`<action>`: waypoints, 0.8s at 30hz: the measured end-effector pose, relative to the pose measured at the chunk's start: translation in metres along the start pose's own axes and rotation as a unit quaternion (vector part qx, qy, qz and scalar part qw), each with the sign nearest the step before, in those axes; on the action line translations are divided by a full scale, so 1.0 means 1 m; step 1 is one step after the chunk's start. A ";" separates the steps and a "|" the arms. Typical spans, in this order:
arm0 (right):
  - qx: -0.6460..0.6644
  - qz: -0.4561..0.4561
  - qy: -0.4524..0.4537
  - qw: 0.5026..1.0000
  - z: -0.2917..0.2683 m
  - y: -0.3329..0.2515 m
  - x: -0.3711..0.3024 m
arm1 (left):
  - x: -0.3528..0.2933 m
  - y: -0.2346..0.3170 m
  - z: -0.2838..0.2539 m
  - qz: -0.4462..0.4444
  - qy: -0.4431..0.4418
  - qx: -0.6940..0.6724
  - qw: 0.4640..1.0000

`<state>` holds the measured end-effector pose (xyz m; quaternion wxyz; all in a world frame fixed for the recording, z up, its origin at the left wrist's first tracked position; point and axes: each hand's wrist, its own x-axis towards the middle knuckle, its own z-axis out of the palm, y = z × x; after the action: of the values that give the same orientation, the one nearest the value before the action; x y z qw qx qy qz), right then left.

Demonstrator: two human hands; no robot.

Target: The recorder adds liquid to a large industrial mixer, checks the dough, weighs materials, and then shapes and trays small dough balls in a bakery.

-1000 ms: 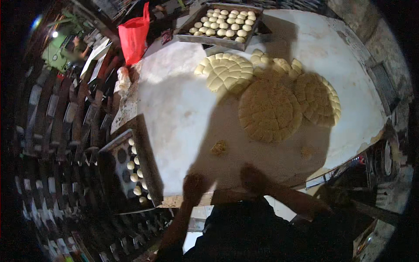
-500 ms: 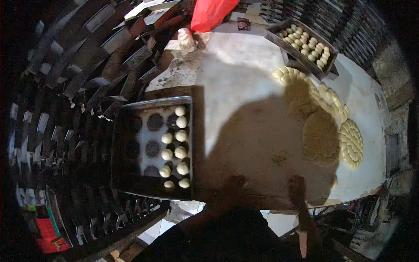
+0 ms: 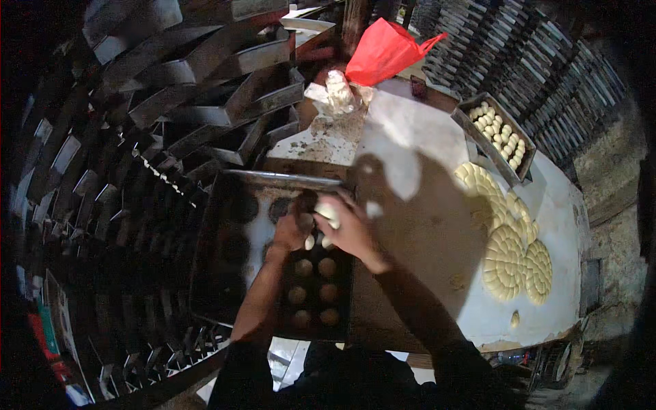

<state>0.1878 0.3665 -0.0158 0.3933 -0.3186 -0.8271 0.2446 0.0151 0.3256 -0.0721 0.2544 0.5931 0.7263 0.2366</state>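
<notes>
Both hands are over the dark baking tray (image 3: 279,179) on the left side of the table. In my right hand (image 3: 350,231) a pale dough ball (image 3: 326,214) is held between curled fingers and thumb. My left hand (image 3: 292,231) is beside it, almost touching; shadow hides its fingers, and I cannot make out whether it holds anything. Just below the hands, small pale dough pieces (image 3: 309,242) show between the wrists. Two columns of shaded dough balls (image 3: 303,267) stand in the tray's nearer right part.
Scored rounds of dough (image 3: 506,263) lie on the table's right side, a small dough piece (image 3: 515,318) near them. At the far right sits a tray (image 3: 461,115) of dough balls. A red bag (image 3: 386,51) and a clear bag (image 3: 338,92) stand at the back. Stacked metal trays (image 3: 198,68) crowd the left.
Both hands have moved from the table's front edge left and forward over the tray. A dough ball now shows in the right hand. The view has shifted, and shadow now covers the tray's dough balls.
</notes>
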 end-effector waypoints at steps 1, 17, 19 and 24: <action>-0.029 -0.006 0.014 0.999 0.016 0.025 0.013 | -0.002 0.016 0.006 0.042 0.028 -0.137 0.989; -0.445 0.213 0.052 0.868 -0.254 0.145 -0.385 | 0.120 0.298 0.279 0.233 -0.421 -0.202 0.853; -0.326 0.255 0.130 0.901 -0.267 0.140 -0.422 | 0.212 0.257 0.332 0.148 -0.233 -0.195 0.941; -0.411 0.264 0.131 0.863 -0.329 0.133 -0.481 | 0.199 0.404 0.467 0.130 0.085 0.225 0.962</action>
<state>0.7322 0.1612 -0.1532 0.2524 -0.6871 -0.6780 -0.0669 0.5849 0.6150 -0.1829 0.0191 0.7019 0.6965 0.1477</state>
